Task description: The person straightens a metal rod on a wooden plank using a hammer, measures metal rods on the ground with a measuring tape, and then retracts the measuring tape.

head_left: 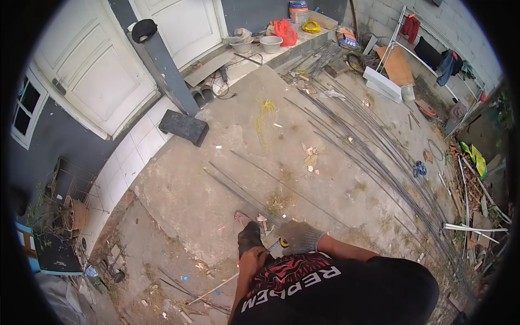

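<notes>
My right hand [301,237], in a grey knitted glove, is closed around a yellow and black tape measure [284,243] in front of my shirt. A short stretch of its pale blade [275,246] runs toward my left hand [254,253], which is bare and close to my body. The fingers of that hand are too small and dark to make out. Just beyond my hands, thin metal rods [244,192] lie on the concrete, their near ends close to my foot [242,216] in a sandal.
A long bundle of metal rods [374,157] crosses the ground on the right. A dark block [184,128] rests by the tiled step. Buckets and bags [285,33] stand on the ledge at the back. A drying rack [433,67] leans at the back right.
</notes>
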`<move>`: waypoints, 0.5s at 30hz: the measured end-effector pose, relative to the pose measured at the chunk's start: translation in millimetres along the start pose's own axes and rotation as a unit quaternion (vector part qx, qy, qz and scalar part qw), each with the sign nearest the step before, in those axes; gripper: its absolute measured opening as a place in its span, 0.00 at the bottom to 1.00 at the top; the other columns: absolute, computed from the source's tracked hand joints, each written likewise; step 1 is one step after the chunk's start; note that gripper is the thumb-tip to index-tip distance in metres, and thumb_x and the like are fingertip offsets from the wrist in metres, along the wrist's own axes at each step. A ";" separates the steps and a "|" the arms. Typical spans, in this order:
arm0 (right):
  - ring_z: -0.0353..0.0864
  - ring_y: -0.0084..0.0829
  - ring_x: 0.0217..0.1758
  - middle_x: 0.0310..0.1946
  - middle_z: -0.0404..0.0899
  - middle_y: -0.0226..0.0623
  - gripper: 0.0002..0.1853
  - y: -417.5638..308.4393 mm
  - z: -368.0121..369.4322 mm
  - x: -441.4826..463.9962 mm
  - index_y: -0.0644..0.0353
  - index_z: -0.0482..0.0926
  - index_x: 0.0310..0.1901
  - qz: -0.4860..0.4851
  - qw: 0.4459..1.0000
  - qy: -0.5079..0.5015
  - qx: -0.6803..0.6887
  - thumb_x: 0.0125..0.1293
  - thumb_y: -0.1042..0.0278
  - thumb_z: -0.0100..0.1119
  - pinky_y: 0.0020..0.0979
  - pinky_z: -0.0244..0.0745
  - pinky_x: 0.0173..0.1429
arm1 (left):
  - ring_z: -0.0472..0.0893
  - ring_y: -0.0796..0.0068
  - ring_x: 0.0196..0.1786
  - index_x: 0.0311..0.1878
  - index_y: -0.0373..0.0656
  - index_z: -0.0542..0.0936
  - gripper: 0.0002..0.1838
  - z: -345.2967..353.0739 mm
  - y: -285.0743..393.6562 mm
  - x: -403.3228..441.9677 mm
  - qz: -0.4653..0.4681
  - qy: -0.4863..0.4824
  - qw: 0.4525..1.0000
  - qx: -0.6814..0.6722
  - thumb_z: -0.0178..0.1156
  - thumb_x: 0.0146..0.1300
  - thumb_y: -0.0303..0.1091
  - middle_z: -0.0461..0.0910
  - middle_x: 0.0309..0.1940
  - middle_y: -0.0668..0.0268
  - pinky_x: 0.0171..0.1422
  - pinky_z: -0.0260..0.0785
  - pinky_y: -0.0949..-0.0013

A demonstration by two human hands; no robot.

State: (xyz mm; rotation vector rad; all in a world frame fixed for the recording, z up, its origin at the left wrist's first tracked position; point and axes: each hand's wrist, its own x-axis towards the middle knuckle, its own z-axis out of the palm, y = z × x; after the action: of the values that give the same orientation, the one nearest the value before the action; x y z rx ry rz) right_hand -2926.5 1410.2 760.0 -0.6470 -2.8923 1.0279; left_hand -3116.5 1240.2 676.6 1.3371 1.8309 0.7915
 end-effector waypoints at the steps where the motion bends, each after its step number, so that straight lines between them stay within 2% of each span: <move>1: 0.82 0.55 0.48 0.43 0.81 0.52 0.24 9.1 -7.4 18.8 0.59 0.79 0.47 0.018 1.000 -0.008 0.010 0.52 0.52 0.64 0.52 0.77 0.53 | 0.85 0.49 0.41 0.41 0.42 0.87 0.09 -8.0 -9.3 22.4 0.017 -0.002 1.000 0.010 0.65 0.64 0.36 0.86 0.38 0.55 0.46 0.76 0.57; 3: 0.82 0.55 0.48 0.44 0.81 0.52 0.24 16.7 -26.0 56.8 0.59 0.79 0.48 0.044 0.999 -0.014 0.025 0.52 0.53 0.64 0.52 0.77 0.54 | 0.85 0.49 0.41 0.42 0.42 0.87 0.09 -28.3 -17.2 72.3 0.033 -0.023 0.999 0.013 0.65 0.64 0.36 0.86 0.38 0.55 0.47 0.76 0.57; 6: 0.82 0.55 0.49 0.44 0.81 0.50 0.25 25.8 -74.9 112.9 0.59 0.78 0.49 0.116 0.993 -0.037 0.000 0.52 0.51 0.65 0.52 0.77 0.54 | 0.85 0.50 0.42 0.43 0.42 0.87 0.09 -69.8 20.2 170.8 0.085 -0.070 0.994 0.002 0.64 0.64 0.35 0.86 0.39 0.55 0.48 0.77 0.57; 8: 0.82 0.53 0.51 0.47 0.81 0.50 0.28 33.8 -98.2 143.3 0.58 0.78 0.51 0.129 0.991 0.030 0.027 0.53 0.48 0.66 0.51 0.77 0.55 | 0.85 0.50 0.43 0.43 0.41 0.87 0.09 -91.0 45.1 233.6 0.140 -0.114 0.984 0.009 0.63 0.65 0.34 0.86 0.40 0.55 0.49 0.76 0.56; 9: 0.82 0.53 0.51 0.47 0.81 0.50 0.28 37.4 -110.9 152.9 0.58 0.78 0.51 0.141 0.989 0.030 0.039 0.53 0.48 0.66 0.51 0.77 0.55 | 0.85 0.50 0.44 0.43 0.41 0.86 0.10 -102.0 52.3 259.8 0.160 -0.135 0.978 0.026 0.62 0.65 0.34 0.86 0.40 0.55 0.50 0.76 0.56; 11: 0.82 0.51 0.53 0.49 0.81 0.49 0.31 53.5 -136.8 162.4 0.56 0.77 0.55 0.175 0.977 0.108 0.046 0.53 0.46 0.68 0.48 0.77 0.57 | 0.84 0.51 0.45 0.43 0.41 0.86 0.10 -128.9 65.6 309.6 0.165 -0.192 0.966 0.057 0.62 0.65 0.35 0.85 0.40 0.56 0.50 0.75 0.56; 12: 0.82 0.51 0.53 0.49 0.81 0.49 0.31 55.9 -151.8 164.0 0.56 0.77 0.55 0.186 0.974 0.112 0.056 0.53 0.46 0.68 0.48 0.77 0.57 | 0.84 0.51 0.45 0.43 0.41 0.86 0.10 -138.7 70.5 328.1 0.175 -0.231 0.954 0.083 0.62 0.65 0.35 0.85 0.40 0.56 0.51 0.75 0.56; 14: 0.81 0.48 0.57 0.53 0.81 0.47 0.33 62.9 -181.2 167.0 0.54 0.76 0.59 0.296 0.943 0.118 0.099 0.53 0.50 0.72 0.45 0.76 0.62 | 0.84 0.52 0.46 0.43 0.42 0.87 0.10 -148.9 68.3 361.0 0.184 -0.250 0.947 0.087 0.62 0.65 0.35 0.85 0.41 0.56 0.51 0.75 0.56; 15: 0.81 0.48 0.57 0.53 0.81 0.47 0.33 76.6 -185.6 170.3 0.54 0.76 0.59 0.304 0.938 0.126 0.109 0.53 0.50 0.72 0.45 0.76 0.62 | 0.83 0.52 0.47 0.43 0.42 0.87 0.10 -154.3 68.2 380.2 0.192 -0.255 0.944 0.086 0.62 0.65 0.36 0.85 0.41 0.56 0.52 0.74 0.57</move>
State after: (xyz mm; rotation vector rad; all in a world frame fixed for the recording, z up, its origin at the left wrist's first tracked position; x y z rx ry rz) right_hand -3027.4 1640.8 837.1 -1.5754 -2.3451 1.1710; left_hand -3285.7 1614.4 742.5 1.8449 1.2675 0.4150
